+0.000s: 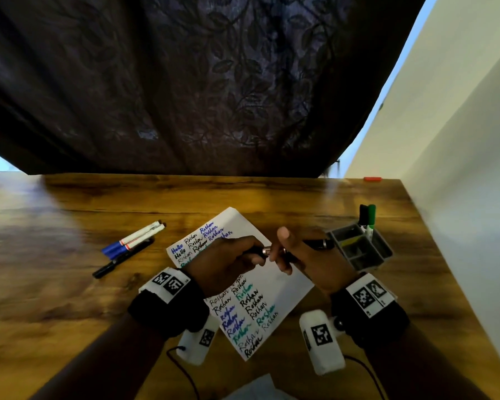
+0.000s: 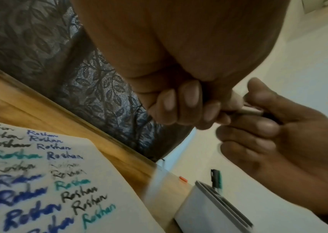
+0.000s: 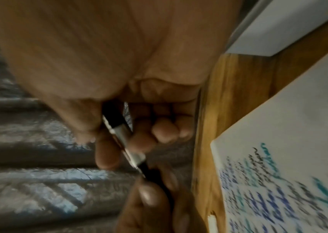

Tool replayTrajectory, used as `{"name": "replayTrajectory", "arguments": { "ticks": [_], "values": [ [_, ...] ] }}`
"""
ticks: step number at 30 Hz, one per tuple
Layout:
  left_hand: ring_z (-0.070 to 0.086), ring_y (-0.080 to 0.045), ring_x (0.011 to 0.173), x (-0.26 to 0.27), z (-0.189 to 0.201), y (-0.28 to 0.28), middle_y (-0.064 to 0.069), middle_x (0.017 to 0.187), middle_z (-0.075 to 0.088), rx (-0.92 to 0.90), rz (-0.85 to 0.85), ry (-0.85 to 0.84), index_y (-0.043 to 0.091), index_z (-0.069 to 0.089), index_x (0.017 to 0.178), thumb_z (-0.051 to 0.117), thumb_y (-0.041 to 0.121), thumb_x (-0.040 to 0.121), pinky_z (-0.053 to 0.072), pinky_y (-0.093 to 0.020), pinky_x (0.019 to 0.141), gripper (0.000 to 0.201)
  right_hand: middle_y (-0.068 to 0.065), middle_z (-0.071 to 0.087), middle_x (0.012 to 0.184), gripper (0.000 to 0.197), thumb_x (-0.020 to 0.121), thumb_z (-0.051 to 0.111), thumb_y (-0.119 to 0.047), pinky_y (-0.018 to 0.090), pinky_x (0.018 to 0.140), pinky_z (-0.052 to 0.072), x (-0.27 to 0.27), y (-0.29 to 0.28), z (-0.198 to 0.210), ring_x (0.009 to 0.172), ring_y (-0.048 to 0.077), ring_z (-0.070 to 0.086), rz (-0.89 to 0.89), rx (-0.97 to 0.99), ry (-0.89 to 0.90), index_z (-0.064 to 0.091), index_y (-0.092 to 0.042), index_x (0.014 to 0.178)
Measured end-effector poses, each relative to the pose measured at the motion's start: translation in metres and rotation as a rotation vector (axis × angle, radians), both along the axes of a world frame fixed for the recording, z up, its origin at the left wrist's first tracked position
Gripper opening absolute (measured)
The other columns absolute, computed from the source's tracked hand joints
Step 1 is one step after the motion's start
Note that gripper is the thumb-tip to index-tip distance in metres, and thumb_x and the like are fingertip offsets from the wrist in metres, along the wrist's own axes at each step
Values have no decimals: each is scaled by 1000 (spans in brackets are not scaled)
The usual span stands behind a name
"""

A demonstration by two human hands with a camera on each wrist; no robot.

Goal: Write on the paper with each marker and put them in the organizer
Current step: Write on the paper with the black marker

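Note:
Both hands hold one black marker (image 1: 315, 244) level above the white paper (image 1: 289, 284), which carries several lines of blue, black and green writing. My left hand (image 1: 253, 255) grips the marker's left end, next to a silver band. My right hand (image 1: 282, 256) pinches the barrel, with the thumb raised. In the left wrist view my left fingers (image 2: 185, 100) curl round the marker (image 2: 253, 110). In the right wrist view the marker (image 3: 119, 129) runs between both hands. The grey organizer (image 1: 384, 249) stands to the right with a green and a black marker (image 1: 368, 216) upright in it.
Two white markers with blue caps (image 1: 133, 239) and a black marker (image 1: 122, 259) lie on the wooden table (image 1: 55, 255) to the left of the paper. A dark curtain (image 1: 185, 82) hangs behind the table. A white wall (image 1: 459, 197) borders the right side. A small red object (image 1: 372, 179) sits at the far edge.

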State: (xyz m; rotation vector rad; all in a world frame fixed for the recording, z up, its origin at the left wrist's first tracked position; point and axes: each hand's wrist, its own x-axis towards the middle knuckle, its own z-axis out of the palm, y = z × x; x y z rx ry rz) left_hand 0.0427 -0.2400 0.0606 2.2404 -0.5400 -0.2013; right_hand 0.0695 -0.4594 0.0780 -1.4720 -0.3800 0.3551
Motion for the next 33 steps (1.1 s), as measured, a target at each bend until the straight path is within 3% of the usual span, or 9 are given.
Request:
{"name": "replayTrajectory", "arguments": {
  "ticks": [3,7,10,14,18,22,27,30,33],
  "values": [
    [59,1,75,4,-3,51,15,85,62,84,127,76,45,55,91,38,61,92,45,-26,67,22,-2,64,60,40,72,71,-61,32,57,45,23,-41,15,52,14,53,-239,96,64,71,-22,63],
    [61,-8,80,4,-13,110,8,88,66,267,317,109,38,56,92,25,83,77,42,-25,67,56,2,59,56,46,82,62,-56,27,47,41,43,-67,38,46,19,51,-234,90,-88,67,-13,65],
    [56,-13,75,10,-22,76,3,84,59,254,302,131,27,51,94,32,69,89,42,-33,67,46,4,60,58,33,89,61,-42,24,49,45,32,-33,17,51,19,54,-210,-4,-51,73,-14,77],
    [50,-14,71,21,-52,25,8,78,50,245,334,310,21,42,102,65,42,90,37,-28,58,34,8,64,66,7,94,58,-4,26,58,52,12,11,-43,58,18,60,-169,-90,51,62,1,98],
    [56,-11,85,17,-84,17,11,94,53,259,329,352,27,35,110,76,42,78,45,-31,73,54,-2,71,75,13,88,69,-9,22,70,53,9,25,-91,71,6,67,-104,-199,102,61,-19,92],
    [57,-13,90,14,-92,15,9,99,55,222,385,326,26,39,109,81,41,73,46,-31,74,57,-2,72,98,18,85,72,-5,24,82,55,2,21,-120,93,8,69,-93,-298,-51,67,-18,96],
    [56,-12,89,15,-96,16,9,99,54,215,401,321,25,39,109,82,42,72,39,-24,66,60,-18,67,88,21,78,68,-15,13,70,50,-5,18,-132,80,3,65,-132,-385,-163,62,-34,85],
    [56,-11,88,17,-97,16,9,99,55,224,410,327,24,39,110,83,42,71,39,-25,68,61,-16,65,81,10,74,63,-28,10,65,46,-7,20,-136,74,2,62,-177,-398,-196,63,-28,84],
    [58,-11,89,18,-97,16,10,101,57,220,426,345,24,40,111,84,41,70,43,-26,72,62,-13,60,71,17,74,63,-26,6,64,43,-6,19,-136,74,-4,60,-189,-453,-269,66,-13,85]
  ]
}}
